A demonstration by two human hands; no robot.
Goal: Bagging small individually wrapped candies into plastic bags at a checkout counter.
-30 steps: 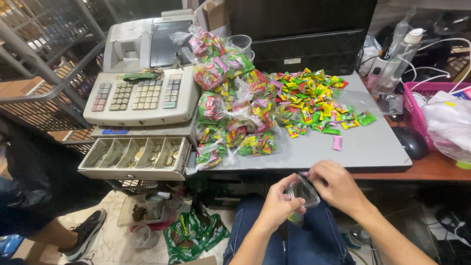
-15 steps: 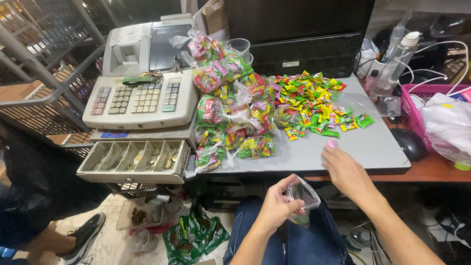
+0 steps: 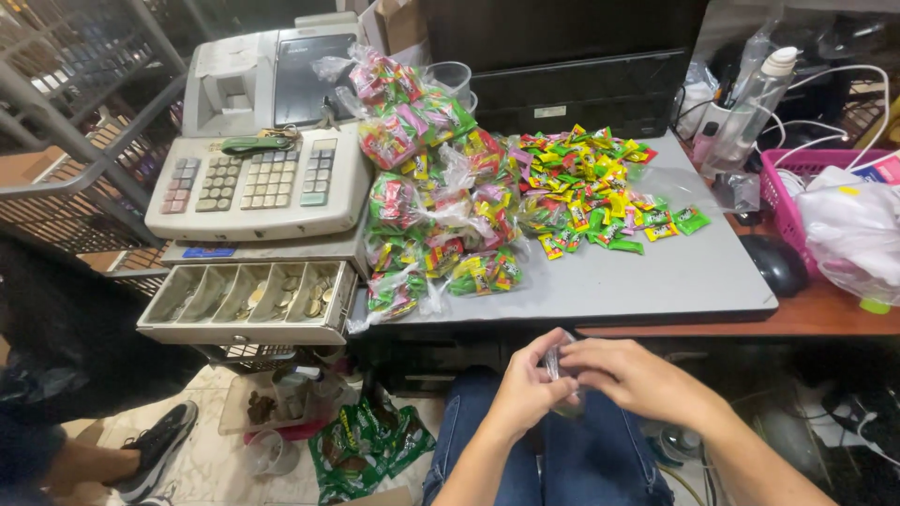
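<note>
Holding small clear bag between both hands over lap, just below worktop edge: left hand grips bag, right hand fingers pinch its top. Filling step seemingly; loose candy pile on worktop, beyond bag.

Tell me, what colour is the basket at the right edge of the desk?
The basket is bright pink, seen in the head view, the only one here.
</note>
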